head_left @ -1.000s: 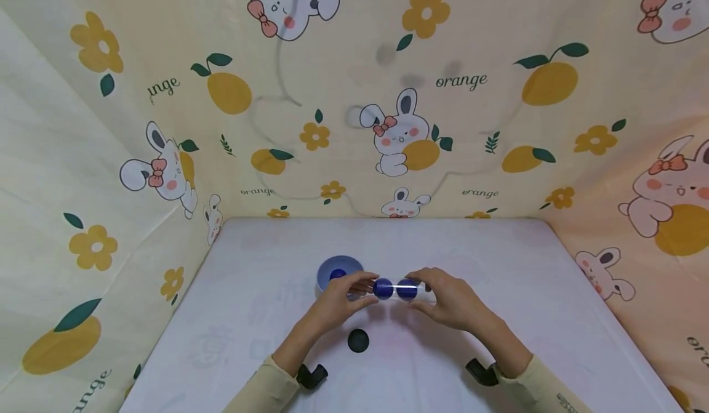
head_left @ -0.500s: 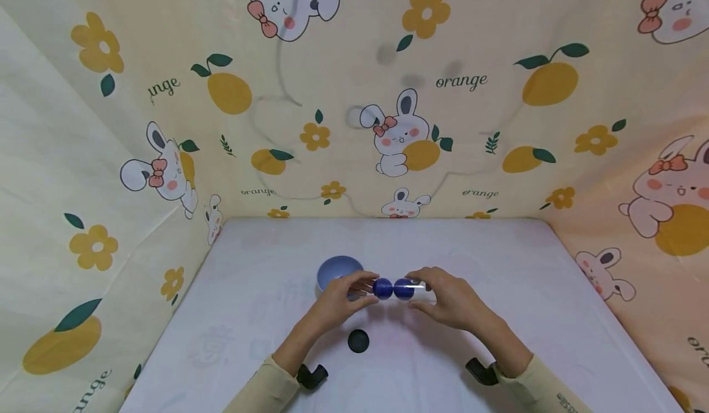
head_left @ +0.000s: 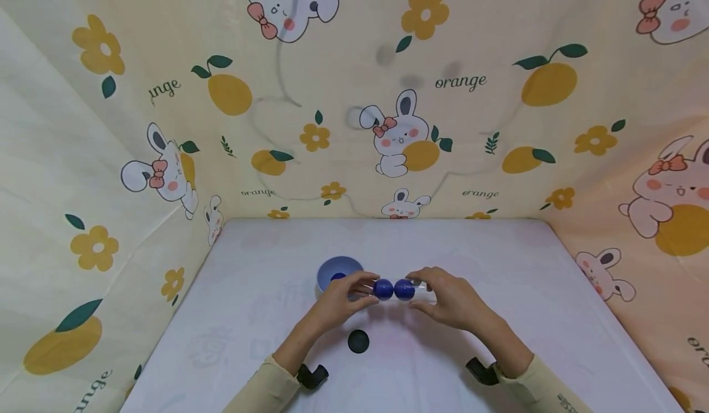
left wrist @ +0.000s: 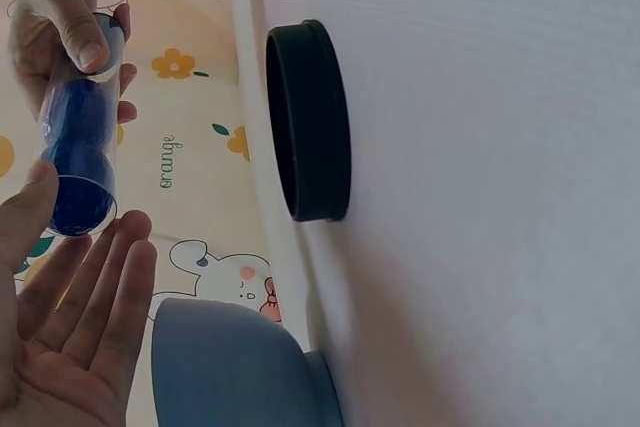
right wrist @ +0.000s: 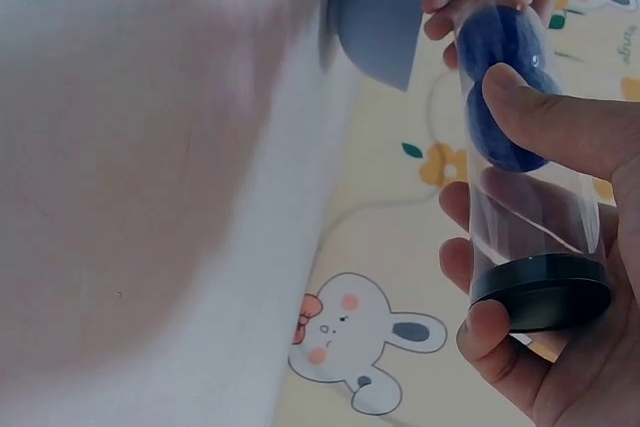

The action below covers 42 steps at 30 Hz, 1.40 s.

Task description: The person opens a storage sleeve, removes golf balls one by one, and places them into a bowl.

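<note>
A clear tube (head_left: 422, 292) lies level in the air between the two hands, with two blue balls (head_left: 383, 289) inside toward its left end. My right hand (head_left: 455, 302) grips the tube's right part, thumb along its side, and a black cap (right wrist: 545, 292) covers that end. At the other, uncapped end, my left hand (head_left: 333, 302) holds the rim between thumb and fingertips. A second black cap (head_left: 358, 341) lies on the table nearer the body. Behind the left hand stands a blue bowl (head_left: 325, 270) with a blue ball (head_left: 338, 276) in it.
The white table (head_left: 266, 333) is walled at the back and sides by a cream printed cloth (head_left: 332, 93). Black wrist mounts (head_left: 312, 377) stick out from beneath both forearms.
The right-hand ball in the tube has slid slightly left and now meets the other ball. Both hands keep nearly the same place, and the loose cap and bowl have not moved.
</note>
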{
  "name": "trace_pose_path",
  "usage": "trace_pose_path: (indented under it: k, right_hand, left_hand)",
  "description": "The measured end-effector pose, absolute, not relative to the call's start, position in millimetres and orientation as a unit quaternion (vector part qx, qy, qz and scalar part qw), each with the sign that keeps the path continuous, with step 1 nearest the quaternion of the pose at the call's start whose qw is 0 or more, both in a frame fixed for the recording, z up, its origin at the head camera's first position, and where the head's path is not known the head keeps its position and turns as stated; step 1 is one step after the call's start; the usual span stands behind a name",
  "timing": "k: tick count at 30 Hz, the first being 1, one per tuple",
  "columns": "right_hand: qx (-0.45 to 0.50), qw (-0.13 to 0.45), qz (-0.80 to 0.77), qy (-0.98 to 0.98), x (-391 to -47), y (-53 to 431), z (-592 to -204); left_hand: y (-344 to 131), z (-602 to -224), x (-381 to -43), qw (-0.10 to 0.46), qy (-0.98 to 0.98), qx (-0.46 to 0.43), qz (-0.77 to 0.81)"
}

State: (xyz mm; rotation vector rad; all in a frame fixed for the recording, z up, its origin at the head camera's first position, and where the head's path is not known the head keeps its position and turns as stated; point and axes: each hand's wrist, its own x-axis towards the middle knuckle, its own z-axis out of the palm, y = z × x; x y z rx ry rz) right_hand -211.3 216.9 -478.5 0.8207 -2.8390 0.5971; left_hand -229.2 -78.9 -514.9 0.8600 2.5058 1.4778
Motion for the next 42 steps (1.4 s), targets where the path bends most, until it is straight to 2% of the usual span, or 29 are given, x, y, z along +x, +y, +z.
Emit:
trace_pose_path:
  k: [42]
  right_hand:
    - [0.278,0.071,0.188,-0.939,-212.2,218.7,-473.0]
  left_hand:
    - [-76.5,-519.7,-229.9,0.109,0.783,0.263,0.554]
